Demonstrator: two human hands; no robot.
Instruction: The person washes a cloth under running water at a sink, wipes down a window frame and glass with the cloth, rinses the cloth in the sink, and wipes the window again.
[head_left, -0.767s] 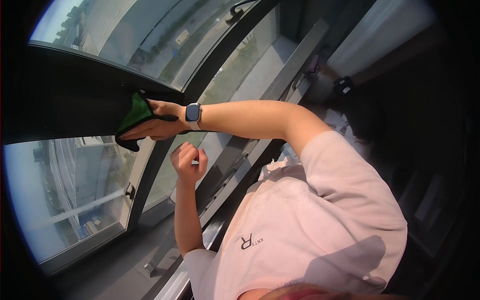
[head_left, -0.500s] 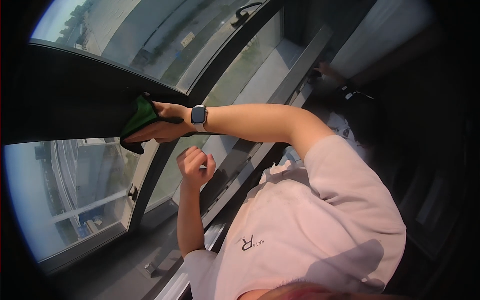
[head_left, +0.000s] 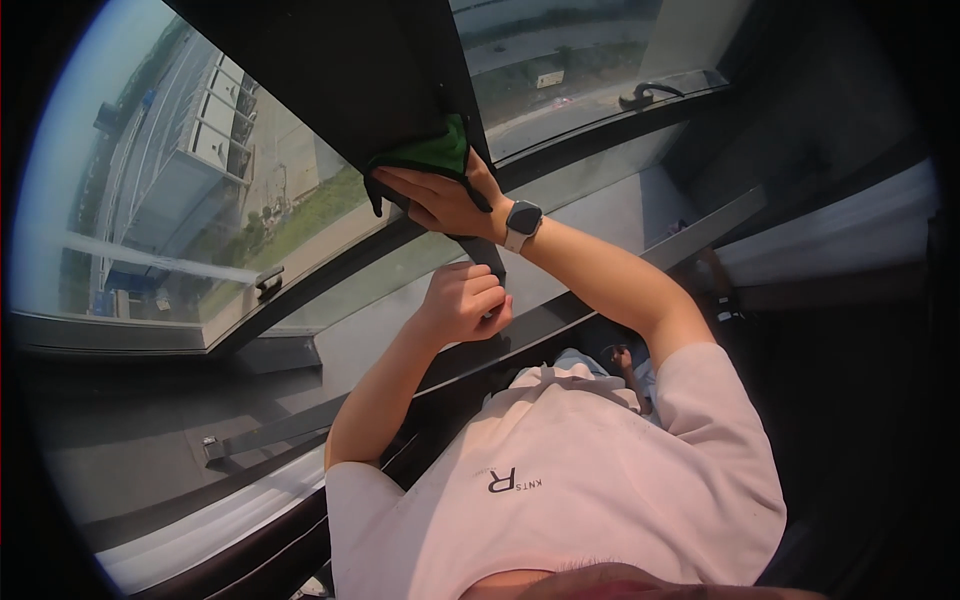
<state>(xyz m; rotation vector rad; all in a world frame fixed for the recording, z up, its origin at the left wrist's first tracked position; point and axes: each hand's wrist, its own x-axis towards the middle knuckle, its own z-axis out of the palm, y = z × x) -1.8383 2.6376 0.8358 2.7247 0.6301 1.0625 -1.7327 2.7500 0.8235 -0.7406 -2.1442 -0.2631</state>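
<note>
My right hand [head_left: 448,208], with a watch [head_left: 523,219] on its wrist, holds a green cloth [head_left: 430,152] with a dark edge. Its fingers lie along the cloth against the lower part of a dark upright post [head_left: 330,70] between two windows. Below it, my left hand [head_left: 465,304] is curled into a loose fist in front of the lower glass. Nothing shows in that fist, and it touches neither the cloth nor the post.
A window handle [head_left: 268,282] sticks out on the left and a dark one [head_left: 650,95] on the right. A metal rail [head_left: 300,422] crosses below, with white fabric [head_left: 210,525] under it. Another person's hand [head_left: 622,358] shows beyond my right side.
The view has swung round, so the post now stands steeper and nearer the middle. My right hand stays on the post with the cloth. My left fist stays curled.
</note>
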